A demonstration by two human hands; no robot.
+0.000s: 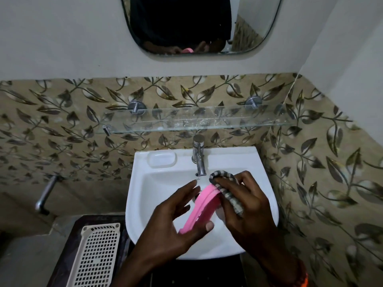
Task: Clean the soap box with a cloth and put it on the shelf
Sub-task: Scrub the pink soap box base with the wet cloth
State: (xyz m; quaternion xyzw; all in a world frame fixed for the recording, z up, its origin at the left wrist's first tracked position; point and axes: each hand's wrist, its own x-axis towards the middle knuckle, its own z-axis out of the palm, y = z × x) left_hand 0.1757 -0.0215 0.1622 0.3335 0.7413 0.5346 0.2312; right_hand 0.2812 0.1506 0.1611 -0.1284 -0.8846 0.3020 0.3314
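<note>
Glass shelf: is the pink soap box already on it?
No, the pink soap box is held over the sink by the left hand.

The scene is viewed from a single head-worn, wide-angle camera, aimed forward and down from close above the sink [259,183]. The wall ahead, with shelf [194,121] and mirror [248,27], is also taken in.

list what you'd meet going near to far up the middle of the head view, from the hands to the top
soap box held over the sink → tap → glass shelf → mirror
</note>
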